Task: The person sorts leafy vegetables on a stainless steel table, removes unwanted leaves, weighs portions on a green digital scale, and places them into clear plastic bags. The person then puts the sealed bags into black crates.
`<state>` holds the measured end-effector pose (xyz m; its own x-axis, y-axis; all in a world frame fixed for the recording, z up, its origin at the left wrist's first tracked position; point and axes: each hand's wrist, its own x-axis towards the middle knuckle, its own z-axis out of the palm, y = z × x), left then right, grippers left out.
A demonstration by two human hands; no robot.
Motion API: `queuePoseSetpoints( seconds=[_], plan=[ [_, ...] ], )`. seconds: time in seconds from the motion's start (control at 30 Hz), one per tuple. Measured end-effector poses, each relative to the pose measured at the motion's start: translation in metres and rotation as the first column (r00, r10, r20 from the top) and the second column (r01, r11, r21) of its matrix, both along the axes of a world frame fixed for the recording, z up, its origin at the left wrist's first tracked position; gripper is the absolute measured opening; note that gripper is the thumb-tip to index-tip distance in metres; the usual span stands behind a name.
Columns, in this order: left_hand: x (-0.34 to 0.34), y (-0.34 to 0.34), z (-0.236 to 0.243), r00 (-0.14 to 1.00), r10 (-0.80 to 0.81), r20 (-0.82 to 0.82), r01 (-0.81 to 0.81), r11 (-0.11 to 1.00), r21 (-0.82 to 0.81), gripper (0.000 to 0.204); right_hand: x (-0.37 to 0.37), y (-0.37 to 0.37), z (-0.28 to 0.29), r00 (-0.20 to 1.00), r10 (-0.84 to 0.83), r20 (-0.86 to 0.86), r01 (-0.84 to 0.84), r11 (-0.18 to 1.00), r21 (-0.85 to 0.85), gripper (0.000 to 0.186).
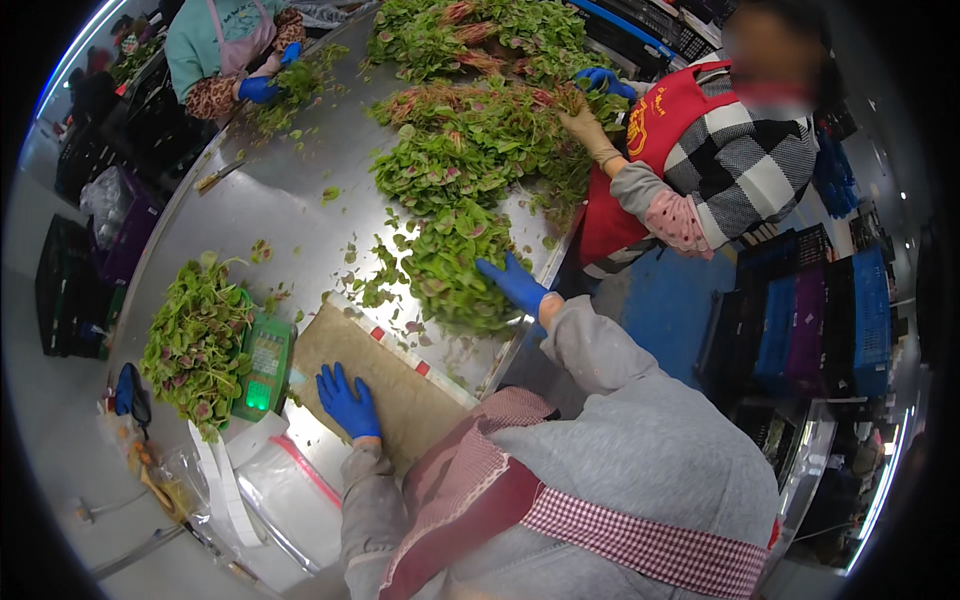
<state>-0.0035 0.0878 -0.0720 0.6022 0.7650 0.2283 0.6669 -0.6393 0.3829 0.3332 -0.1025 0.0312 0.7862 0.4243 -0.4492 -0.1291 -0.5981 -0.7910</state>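
My left hand (348, 402), in a blue glove, lies with fingers spread on a brown mat (372, 372) at the table's near edge. My right hand (515, 285), also blue-gloved, reaches to the near right side of a heap of leafy greens (458, 262); its fingers are apart and touch the outer leaves. The leaves are green with purplish centres. To the left of the mat, a green scale (268, 362) with a lit display carries another heap of the same greens (198, 345), which hides its pan.
Bigger piles of greens (470, 60) with reddish stems cover the far table. A co-worker in a red apron (660, 130) handles them at right; another co-worker (225, 55) stands far left. A knife (218, 177) lies near the left edge. Clear plastic bags (290, 490) lie near left; stacked crates (800, 320) stand right.
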Motion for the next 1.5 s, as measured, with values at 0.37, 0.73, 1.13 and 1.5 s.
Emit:
queuePoseSetpoints(
  seconds=[0.37,0.73,1.13,1.5],
  plan=[
    [0.002,-0.001,0.001,1.000,0.001,-0.013,0.000,0.998,0.059,0.050,0.039,-0.043,0.003,0.797,0.326,0.509,-0.221,0.941,-0.258,0.025],
    [0.000,-0.003,0.002,1.000,0.003,0.002,-0.003,0.999,0.045,0.050,0.096,0.011,-0.046,0.653,0.465,0.598,-0.302,0.884,-0.357,0.029],
    [-0.003,0.000,0.001,0.998,0.048,0.045,-0.051,0.997,0.065,0.051,0.078,0.017,-0.001,0.697,0.294,0.654,-0.290,0.950,-0.118,0.025],
    [0.000,-0.004,0.001,0.998,0.014,0.066,-0.016,0.999,0.038,0.051,0.096,0.014,0.025,0.920,0.306,0.246,-0.364,0.899,0.244,0.024]
  ],
)
